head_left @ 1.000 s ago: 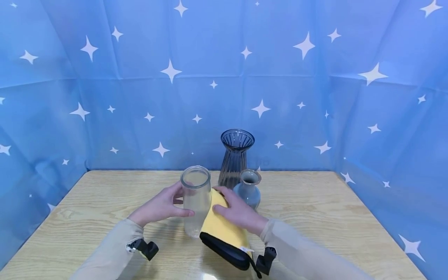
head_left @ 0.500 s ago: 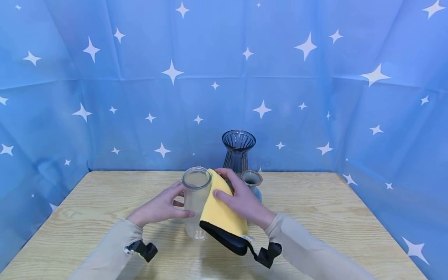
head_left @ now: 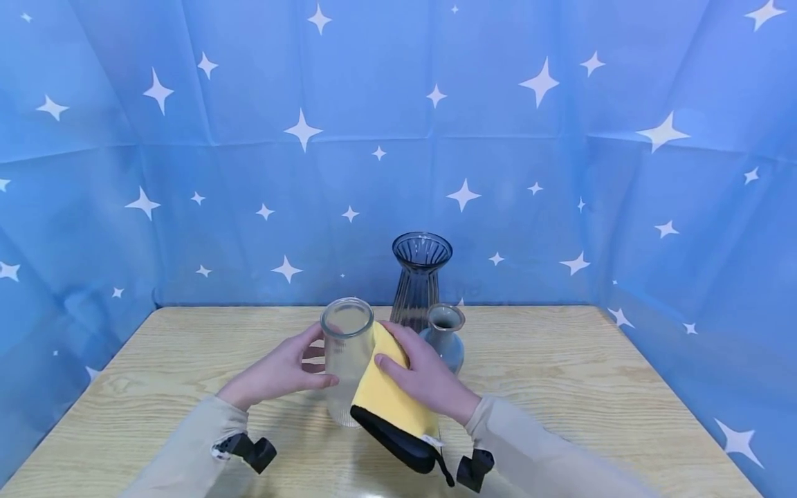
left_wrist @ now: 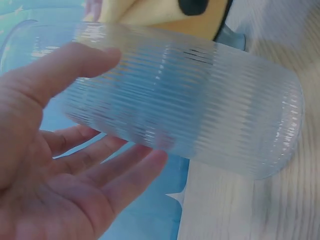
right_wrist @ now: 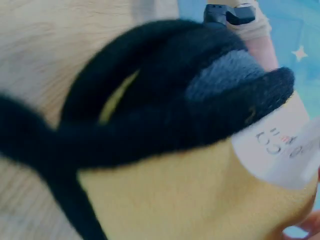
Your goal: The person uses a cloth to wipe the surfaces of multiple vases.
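My left hand (head_left: pixel 280 366) grips a clear ribbed glass vase (head_left: pixel 349 373), thumb on one side and fingers on the other. The left wrist view shows the ribbed wall of the vase (left_wrist: pixel 200 100) between thumb and fingertips. Whether its base touches the table I cannot tell. A yellow cloth with black edging (head_left: pixel 394 404), folded over, is held in my right hand (head_left: pixel 429 373) against the vase's right side. Close up in the right wrist view, the cloth (right_wrist: pixel 165 200) has a black loop and a white tag and hides most of that hand.
Behind the cloth stands a tall dark glass vase (head_left: pixel 417 290) with a flared rim. A small blue-grey vase (head_left: pixel 445 346) is beside it, partly covered by my right hand. The wooden table (head_left: pixel 548 387) ends at a blue star-patterned curtain (head_left: pixel 398 173).
The cloth and my right hand slid up the vase's side, then came back down to roughly where they were. My left hand keeps its hold, and the glass vase has barely moved.
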The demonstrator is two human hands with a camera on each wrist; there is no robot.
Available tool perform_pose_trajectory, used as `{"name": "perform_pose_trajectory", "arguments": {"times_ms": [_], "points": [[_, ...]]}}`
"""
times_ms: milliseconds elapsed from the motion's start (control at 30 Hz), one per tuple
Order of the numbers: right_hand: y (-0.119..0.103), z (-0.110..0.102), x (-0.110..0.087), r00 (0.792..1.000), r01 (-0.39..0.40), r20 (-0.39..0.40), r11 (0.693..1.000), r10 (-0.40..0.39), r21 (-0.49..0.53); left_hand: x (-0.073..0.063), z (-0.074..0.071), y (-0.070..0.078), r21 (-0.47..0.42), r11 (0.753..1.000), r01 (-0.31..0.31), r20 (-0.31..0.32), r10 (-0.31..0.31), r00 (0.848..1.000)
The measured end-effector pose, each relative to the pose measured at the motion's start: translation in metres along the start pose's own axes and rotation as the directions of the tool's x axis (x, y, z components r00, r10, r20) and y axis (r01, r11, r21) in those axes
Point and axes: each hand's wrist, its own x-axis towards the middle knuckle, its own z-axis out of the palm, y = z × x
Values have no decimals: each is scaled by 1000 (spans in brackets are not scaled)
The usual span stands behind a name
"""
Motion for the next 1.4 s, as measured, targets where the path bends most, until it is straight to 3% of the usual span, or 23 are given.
{"name": "perform_pose_trajectory", "arguments": {"times_ms": [267, 467, 700, 900, 1033, 1200, 1400], "points": [[13, 10, -5, 997, -49, 49, 991, 55, -126, 2, 3, -2, -24, 1000, -9, -3, 9, 1000], [18, 16, -9, 985, -105, 128, 988, 120, -114, 2, 5, 0, -18, 1000, -8, -20, 8, 1000], [24, 18, -1, 944, -204, 249, 976, 216, -73, 3, 6, -1, -22, 1000, -14, -26, 14, 1000], [24, 22, 3, 908, -309, 265, 946, 325, -100, 4, 6, -1, -36, 999, -14, -25, 13, 1000], [25, 23, 5, 893, -334, 278, 935, 354, -118, 4, 4, -2, -41, 999, -9, -16, 9, 1000], [29, 20, 3, 904, -312, 270, 943, 331, -111, 6, 4, -4, -51, 999, -8, -10, 7, 1000], [29, 20, -2, 953, -258, 154, 965, 262, -48, 6, 3, -5, -72, 997, 6, -5, -6, 1000]]}}
